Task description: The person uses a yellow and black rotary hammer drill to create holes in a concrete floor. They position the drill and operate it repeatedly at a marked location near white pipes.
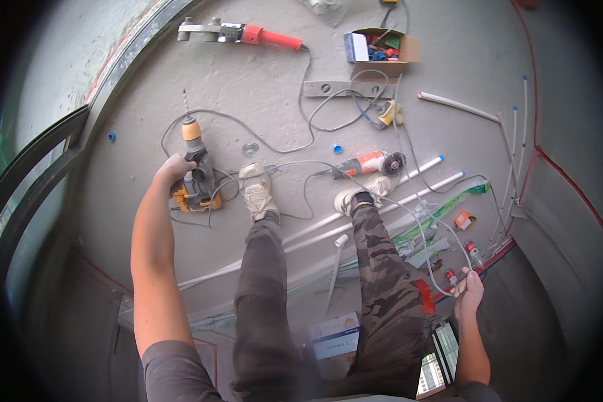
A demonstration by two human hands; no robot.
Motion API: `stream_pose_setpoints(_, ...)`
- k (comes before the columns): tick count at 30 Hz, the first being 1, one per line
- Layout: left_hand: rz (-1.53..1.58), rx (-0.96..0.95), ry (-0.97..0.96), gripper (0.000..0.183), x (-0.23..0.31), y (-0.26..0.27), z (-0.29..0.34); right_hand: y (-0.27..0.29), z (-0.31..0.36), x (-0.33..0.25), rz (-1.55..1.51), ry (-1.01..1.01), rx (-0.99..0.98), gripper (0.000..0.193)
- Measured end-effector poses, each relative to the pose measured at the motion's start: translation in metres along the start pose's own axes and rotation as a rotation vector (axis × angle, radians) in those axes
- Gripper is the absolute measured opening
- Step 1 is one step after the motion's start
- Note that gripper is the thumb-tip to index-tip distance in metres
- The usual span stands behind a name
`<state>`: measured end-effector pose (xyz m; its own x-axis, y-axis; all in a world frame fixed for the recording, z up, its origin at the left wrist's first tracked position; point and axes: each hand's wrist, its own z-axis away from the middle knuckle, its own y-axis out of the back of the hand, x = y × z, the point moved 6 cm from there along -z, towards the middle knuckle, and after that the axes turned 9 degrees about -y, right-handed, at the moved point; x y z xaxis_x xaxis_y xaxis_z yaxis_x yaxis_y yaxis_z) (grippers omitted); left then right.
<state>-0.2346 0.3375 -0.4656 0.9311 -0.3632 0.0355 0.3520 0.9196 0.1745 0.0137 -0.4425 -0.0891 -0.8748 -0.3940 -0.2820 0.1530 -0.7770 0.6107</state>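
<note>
My left hand [176, 167] is closed around the body of a yellow and grey hammer drill [197, 175], which lies on the concrete floor. Its long bit [185, 102] points away from me. Off to the right, my right hand [471, 289] pinches a grey power cord [468, 258] that hangs in a loop and runs back over the floor toward the drill. Between my feet and to the right lies an orange angle grinder [368, 163] with a dark disc, close to my right shoe [348, 199].
A red-handled pipe welder [271, 37] lies far left, trailing its cord. Beyond the grinder are a spirit level [348, 88], a yellow tool [386, 114] and an open box [380, 67] of coloured fittings. Long white pipes [301, 234] cross beneath my legs. A dark metal frame [43, 144] edges the left.
</note>
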Motion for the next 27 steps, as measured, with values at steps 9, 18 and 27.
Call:
stream_pose_setpoints(9,-0.499,0.204,-0.487,0.065,0.185,-0.109,0.104,-0.142,0.154,-0.04,-0.096,0.161,-0.658,0.015)
stream_pose_setpoints(18,1.206,-0.738,-0.483,0.044,0.329,-0.232,0.416,-0.204,0.191,-0.021,-0.224,0.031,-1.047,0.054)
stream_pose_setpoints(27,0.158,-0.219,-0.4,0.016,0.126,-0.189,0.404,-0.185,0.031,-0.227,-1.129,-0.011,-1.295,0.087)
